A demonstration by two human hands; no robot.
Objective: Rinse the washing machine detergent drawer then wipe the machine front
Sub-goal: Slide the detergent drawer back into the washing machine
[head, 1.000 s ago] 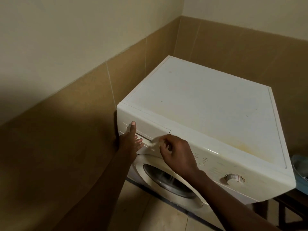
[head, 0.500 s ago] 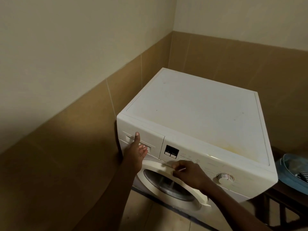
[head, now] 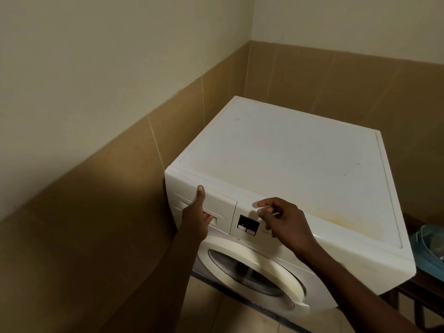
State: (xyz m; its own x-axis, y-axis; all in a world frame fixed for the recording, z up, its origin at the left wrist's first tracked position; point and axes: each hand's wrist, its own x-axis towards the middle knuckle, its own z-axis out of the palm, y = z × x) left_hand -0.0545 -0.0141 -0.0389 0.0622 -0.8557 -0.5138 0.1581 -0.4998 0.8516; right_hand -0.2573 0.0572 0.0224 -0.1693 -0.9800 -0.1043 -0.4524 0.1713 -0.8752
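Tiled wall [head: 96, 212] on the left and behind; washer [head: 288, 164] sits in the corner, its left side close to the wall. White top has a yellowish stain [head: 341, 218] near the front edge. Round door [head: 295, 284] on the front, glass dark; can't tell whether it's latched. Blue tub [head: 430, 251] on a dark bench [head: 413, 292] just right of the washer, mostly cut off by the frame.

Drawer [head: 221, 200] is at the top-left of the front panel, in its slot, looks pushed in. Left hand [head: 195, 222] grips it: thumb pointing up flat on the drawer face, fingers hooked into the handle recess. Right hand [head: 283, 219] is in front of the control panel, fingers loosely curled, nothing in it; can't tell if it touches the panel. Small display [head: 248, 225] lies between the two hands, just right of the drawer.
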